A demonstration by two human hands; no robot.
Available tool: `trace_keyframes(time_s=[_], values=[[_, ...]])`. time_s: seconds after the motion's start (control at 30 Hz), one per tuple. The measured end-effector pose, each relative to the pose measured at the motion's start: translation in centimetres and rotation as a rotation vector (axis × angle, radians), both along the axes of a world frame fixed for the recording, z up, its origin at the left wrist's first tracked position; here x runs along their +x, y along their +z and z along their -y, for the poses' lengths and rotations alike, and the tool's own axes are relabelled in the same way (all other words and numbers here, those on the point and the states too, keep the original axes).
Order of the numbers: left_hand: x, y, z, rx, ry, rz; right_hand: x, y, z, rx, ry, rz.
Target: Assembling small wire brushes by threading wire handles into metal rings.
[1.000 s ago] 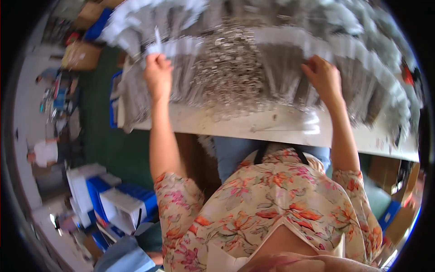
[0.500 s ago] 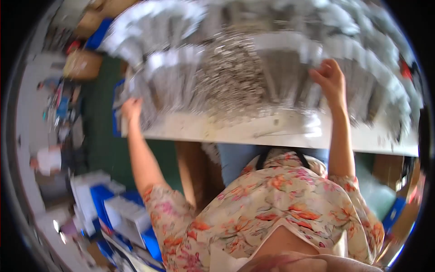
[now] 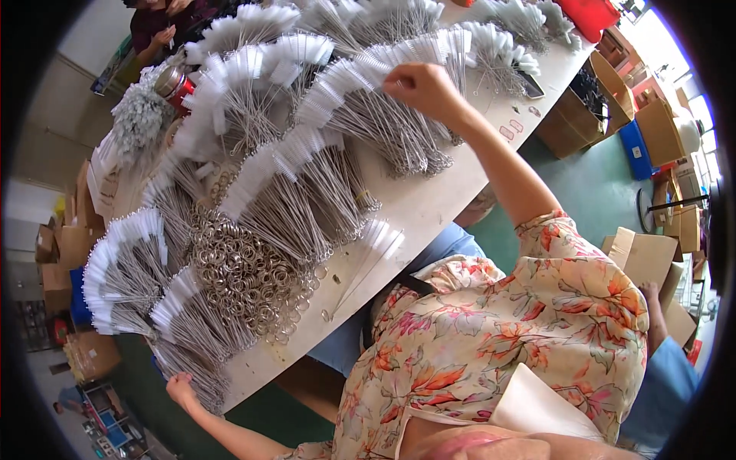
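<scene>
My right hand [image 3: 418,83] is held over the white bristle heads of a bundle of wire-handled brushes [image 3: 391,126], its fingers curled together. What sits in them, if anything, cannot be made out. At the table's left corner, my left hand [image 3: 182,389] is closed beside the looped wire ends of another brush bundle [image 3: 203,376]; its grip is too small to read. Between the hands lies a heap of silvery metal rings [image 3: 245,261]. A few loose brushes [image 3: 360,268] lie near the front edge.
More brush bundles [image 3: 253,100] cover the white table [image 3: 414,207]. A red jar with a metal lid [image 3: 175,86] stands at the far left, near another person's hand [image 3: 163,35]. Cardboard boxes [image 3: 575,115] and a blue bin [image 3: 635,149] are on the right.
The view has turned, so the table now slants and more of its far side shows. Blur has cleared. Both hands remain raised at the brushes, set wide apart.
</scene>
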State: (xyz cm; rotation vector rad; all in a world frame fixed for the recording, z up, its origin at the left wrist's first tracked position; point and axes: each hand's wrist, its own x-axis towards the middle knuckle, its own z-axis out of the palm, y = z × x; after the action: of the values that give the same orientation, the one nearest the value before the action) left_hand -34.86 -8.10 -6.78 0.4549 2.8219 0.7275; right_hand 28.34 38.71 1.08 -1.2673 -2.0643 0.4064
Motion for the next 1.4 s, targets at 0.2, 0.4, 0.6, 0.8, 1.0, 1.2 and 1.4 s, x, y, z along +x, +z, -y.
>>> trace_keyframes(time_s=[0.2,0.4,0.6,0.8,1.0,1.2,1.4], values=[[2.8,3.2,0.5,0.107,0.062,-0.446,-1.4,-0.7,-1.4,-0.056,0.041,-0.025],[7.3,7.6,-1.1,0.478,0.134,-0.6,9.6,4.2,-8.4,-0.05,-0.139,-0.697],[14.6,7.9,-5.4,0.702,0.082,-0.211,17.5,-1.6,-16.2,0.049,-0.459,0.271],[20.6,7.3,-9.8,0.807,-0.001,0.098,16.3,-4.4,-16.6,-0.078,-0.532,0.34],[27.8,7.7,-13.3,1.136,-0.18,0.497,14.1,4.2,-11.7,0.535,-0.463,0.169],[38.6,8.7,-19.5,0.976,-0.738,0.485,-1.0,4.4,3.3,-0.412,0.691,-1.011],[40.4,6.5,-23.5,0.976,-0.915,0.033,-11.7,2.3,16.0,-0.842,0.816,-0.641]])
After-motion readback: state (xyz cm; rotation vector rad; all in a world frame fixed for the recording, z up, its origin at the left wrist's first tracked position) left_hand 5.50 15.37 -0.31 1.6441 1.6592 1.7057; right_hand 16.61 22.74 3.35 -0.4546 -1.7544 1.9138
